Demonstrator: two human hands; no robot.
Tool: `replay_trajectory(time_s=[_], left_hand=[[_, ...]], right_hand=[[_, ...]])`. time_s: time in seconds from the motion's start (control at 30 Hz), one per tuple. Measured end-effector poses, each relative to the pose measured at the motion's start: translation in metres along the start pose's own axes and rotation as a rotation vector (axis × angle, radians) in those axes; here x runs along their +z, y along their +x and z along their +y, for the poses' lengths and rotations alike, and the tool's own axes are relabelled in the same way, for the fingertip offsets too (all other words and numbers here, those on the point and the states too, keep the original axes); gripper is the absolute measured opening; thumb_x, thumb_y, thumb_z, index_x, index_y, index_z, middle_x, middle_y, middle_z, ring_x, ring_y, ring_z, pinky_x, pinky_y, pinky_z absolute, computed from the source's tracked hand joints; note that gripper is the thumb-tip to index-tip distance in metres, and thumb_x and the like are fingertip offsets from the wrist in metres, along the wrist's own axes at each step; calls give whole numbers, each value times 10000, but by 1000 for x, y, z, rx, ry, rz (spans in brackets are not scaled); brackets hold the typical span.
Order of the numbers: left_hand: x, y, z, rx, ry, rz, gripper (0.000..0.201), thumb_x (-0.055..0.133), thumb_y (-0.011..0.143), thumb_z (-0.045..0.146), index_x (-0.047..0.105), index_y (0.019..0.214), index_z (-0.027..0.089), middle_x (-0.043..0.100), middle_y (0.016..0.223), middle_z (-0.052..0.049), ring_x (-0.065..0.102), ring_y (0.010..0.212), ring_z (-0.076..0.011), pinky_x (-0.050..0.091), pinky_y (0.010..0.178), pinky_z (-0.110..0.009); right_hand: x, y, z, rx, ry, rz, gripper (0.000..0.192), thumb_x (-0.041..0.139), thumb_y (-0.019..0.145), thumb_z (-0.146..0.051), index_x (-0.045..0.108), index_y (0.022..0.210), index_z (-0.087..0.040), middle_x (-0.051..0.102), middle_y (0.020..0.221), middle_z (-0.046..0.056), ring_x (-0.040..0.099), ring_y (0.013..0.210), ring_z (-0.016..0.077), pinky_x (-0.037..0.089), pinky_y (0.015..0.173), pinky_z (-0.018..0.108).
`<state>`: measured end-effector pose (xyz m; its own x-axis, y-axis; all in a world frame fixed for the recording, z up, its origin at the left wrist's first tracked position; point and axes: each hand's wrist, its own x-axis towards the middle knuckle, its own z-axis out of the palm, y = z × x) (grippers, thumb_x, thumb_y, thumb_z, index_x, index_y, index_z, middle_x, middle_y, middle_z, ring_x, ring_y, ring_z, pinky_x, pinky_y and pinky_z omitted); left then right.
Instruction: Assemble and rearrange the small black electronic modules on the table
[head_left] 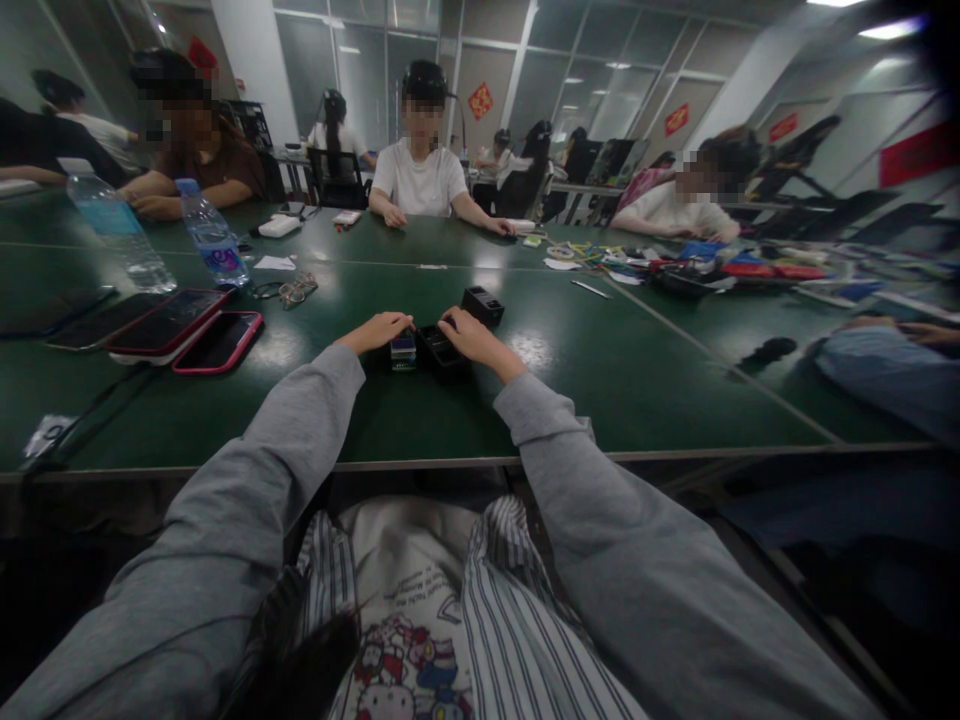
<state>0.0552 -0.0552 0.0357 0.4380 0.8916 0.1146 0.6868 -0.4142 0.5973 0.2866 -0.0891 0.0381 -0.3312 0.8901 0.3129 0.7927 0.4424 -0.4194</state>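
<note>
My left hand (381, 330) rests on the green table (600, 390), its fingertips touching a small stack of coloured cards or blocks (403, 350). My right hand (472, 338) lies over a black compartment tray (442, 350) just right of that stack, fingers curled on its top edge. A second black box (482, 304) stands a little farther back and right, untouched. Both arms wear grey sleeves. What lies under the fingers is hidden.
Several phones (169, 325) lie at the left, with two water bottles (212, 236) and glasses (296, 291) behind. Other people sit along the far side. Cables and coloured items (697, 262) clutter the right. A co-worker's blue sleeve (885, 370) rests at far right.
</note>
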Motion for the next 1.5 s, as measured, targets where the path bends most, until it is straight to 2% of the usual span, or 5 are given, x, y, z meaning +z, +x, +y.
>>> replay_trajectory(time_s=[1.1,1.5], left_hand=[[-1,-2,3,21,-3,-1,514,323,946,476,702,1054,146,690,1137,-101,615,1023,-215,461,945,-344],[1,1,-1,22,-6,8,507,326,945,485,704,1038,160,699,1109,-97,623,995,-210,470,921,-345]], right_hand=[[0,0,0,11,-11,-4,291,423,992,-382,554,1161,-184,621,1144,118,607,1091,232,464,976,402],[-1,0,0,11,-17,-1,292,423,992,-383,556,1161,-185,620,1135,121,609,1083,245,480,957,419]])
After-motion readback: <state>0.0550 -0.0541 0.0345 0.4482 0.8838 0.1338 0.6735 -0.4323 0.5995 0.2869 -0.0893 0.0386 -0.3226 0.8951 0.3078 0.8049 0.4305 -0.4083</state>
